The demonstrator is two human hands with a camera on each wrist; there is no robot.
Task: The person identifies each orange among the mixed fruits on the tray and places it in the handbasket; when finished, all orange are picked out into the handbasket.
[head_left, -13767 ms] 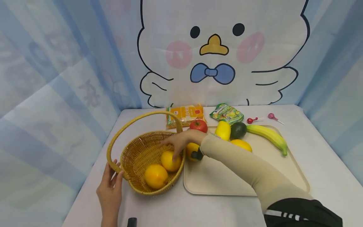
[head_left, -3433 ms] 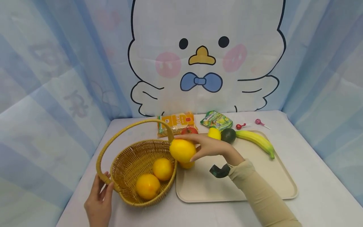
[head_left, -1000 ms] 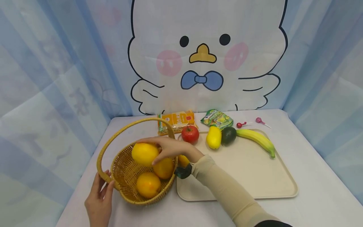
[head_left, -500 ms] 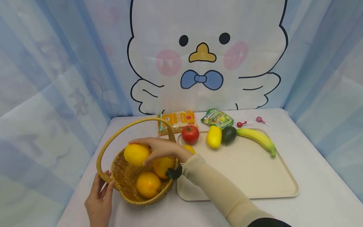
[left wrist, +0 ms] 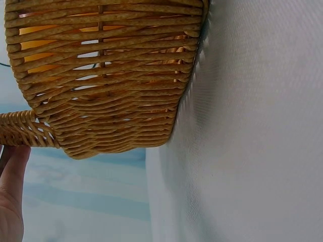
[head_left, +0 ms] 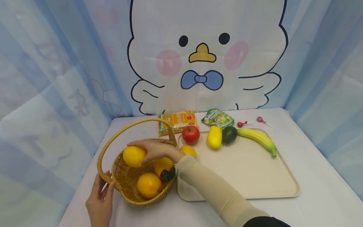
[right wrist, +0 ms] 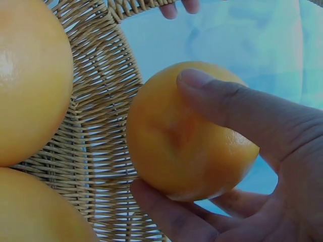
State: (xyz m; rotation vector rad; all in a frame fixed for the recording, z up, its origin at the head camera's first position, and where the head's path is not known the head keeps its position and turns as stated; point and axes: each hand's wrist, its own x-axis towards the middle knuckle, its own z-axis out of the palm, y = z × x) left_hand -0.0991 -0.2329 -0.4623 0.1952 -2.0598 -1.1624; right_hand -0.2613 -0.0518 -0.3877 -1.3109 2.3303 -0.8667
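My right hand (head_left: pixel 156 150) holds a lemon-like yellow fruit (head_left: pixel 134 156) over the far left part of the wicker basket (head_left: pixel 124 197). In the right wrist view, thumb and fingers lie on opposite sides of that fruit (right wrist: pixel 176 146), close to the woven wall. Two orange-yellow fruits, one nearer the front (head_left: pixel 149 185) and one behind it (head_left: pixel 163 165), lie inside the basket; a dark piece at my right wrist partly covers the latter. With thumb and fingers, my left hand (head_left: pixel 100 201) grips the left foot of the basket's arched handle (head_left: pixel 120 130); the left wrist view shows the thumb against it.
Right of the basket lies a beige tray (head_left: pixel 241 176) with a tomato (head_left: pixel 190 134), a yellow fruit (head_left: pixel 188 151), an oblong yellow fruit (head_left: pixel 214 137), a dark green avocado-like fruit (head_left: pixel 229 135) and a banana (head_left: pixel 259 140). Behind are two packets (head_left: pixel 178 121) and two lollipops (head_left: pixel 261 119).
My right hand has carried the yellow fruit from above the tray's left edge leftward across the basket, drifting slightly further left lately. My left hand stays on the handle.
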